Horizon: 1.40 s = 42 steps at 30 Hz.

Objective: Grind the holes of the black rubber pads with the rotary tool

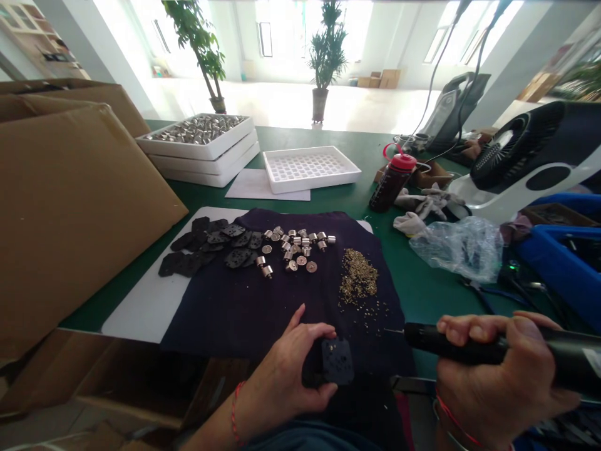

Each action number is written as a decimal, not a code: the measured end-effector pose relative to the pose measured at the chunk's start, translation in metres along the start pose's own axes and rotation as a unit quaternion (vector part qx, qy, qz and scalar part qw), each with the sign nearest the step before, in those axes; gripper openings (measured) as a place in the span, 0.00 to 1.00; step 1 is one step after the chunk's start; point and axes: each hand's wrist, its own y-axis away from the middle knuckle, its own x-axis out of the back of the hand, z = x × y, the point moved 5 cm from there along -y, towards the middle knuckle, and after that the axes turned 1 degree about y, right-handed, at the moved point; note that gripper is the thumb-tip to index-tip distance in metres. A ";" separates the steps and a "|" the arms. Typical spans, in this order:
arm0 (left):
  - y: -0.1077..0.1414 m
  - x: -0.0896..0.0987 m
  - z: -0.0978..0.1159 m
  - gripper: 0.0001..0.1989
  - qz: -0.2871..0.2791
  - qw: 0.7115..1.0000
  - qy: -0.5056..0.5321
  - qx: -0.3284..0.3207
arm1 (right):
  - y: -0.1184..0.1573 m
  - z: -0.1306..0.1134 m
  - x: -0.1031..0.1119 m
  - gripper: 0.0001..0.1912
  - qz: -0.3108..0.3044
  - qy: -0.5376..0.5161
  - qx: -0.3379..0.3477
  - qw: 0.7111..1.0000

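Observation:
My left hand point(300, 357) pinches a small black plate with holes point(338, 361) by its edges, near the front of the dark cloth point(225, 313). A couple of tiny brass-coloured bits show on the plate's face. In my right hand point(498, 363) is a black electric screwdriver point(451, 341), its thin bit pointing left towards the plate and apart from it. Beyond the bit lies a scatter of tiny brass screws point(359, 279). Several silver cylindrical metal parts point(300, 241) lie mid-cloth, and a pile of similar black plates point(211, 244) is at its left.
Stacked white trays point(201, 150) hold metal parts at the back left; a white grid tray point(310, 169) stands beside them. A large cardboard box point(79, 207) blocks the left. To the right are a red-capped bottle point(394, 178), a fan point(526, 150), pliers point(483, 291) and a blue bin point(563, 263).

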 end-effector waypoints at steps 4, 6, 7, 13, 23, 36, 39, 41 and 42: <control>0.001 -0.001 -0.001 0.41 0.000 1.000 0.008 0.004 | 0.002 -0.009 -0.002 0.11 0.004 0.003 -0.001 1.000; 0.001 -0.002 -0.002 0.40 0.004 1.000 0.013 0.008 | 0.004 -0.014 -0.003 0.12 0.004 0.008 -0.011 1.000; 0.001 -0.002 -0.002 0.40 0.005 1.000 0.016 0.007 | 0.005 -0.015 -0.004 0.12 -0.001 0.009 -0.029 1.000; -0.001 -0.004 -0.002 0.39 0.001 0.999 0.038 0.008 | 0.022 -0.011 -0.020 0.13 -0.123 -0.055 -0.140 0.981; -0.001 -0.008 -0.005 0.38 -0.014 0.998 0.043 0.034 | 0.055 -0.002 -0.042 0.19 -0.160 -0.061 -0.227 0.959; -0.002 -0.006 -0.003 0.37 -0.003 0.998 0.053 0.019 | 0.056 -0.002 -0.046 0.18 -0.155 -0.049 -0.212 0.964; -0.002 -0.007 -0.004 0.37 -0.005 0.998 0.050 0.023 | 0.060 -0.008 -0.048 0.15 -0.174 -0.054 -0.179 0.967; -0.002 -0.008 -0.005 0.36 -0.001 0.999 0.047 0.017 | 0.065 -0.013 -0.049 0.11 -0.205 -0.064 -0.152 0.965; -0.001 -0.008 -0.006 0.36 0.001 0.999 0.045 0.014 | 0.068 -0.016 -0.049 0.10 -0.224 -0.070 -0.138 0.962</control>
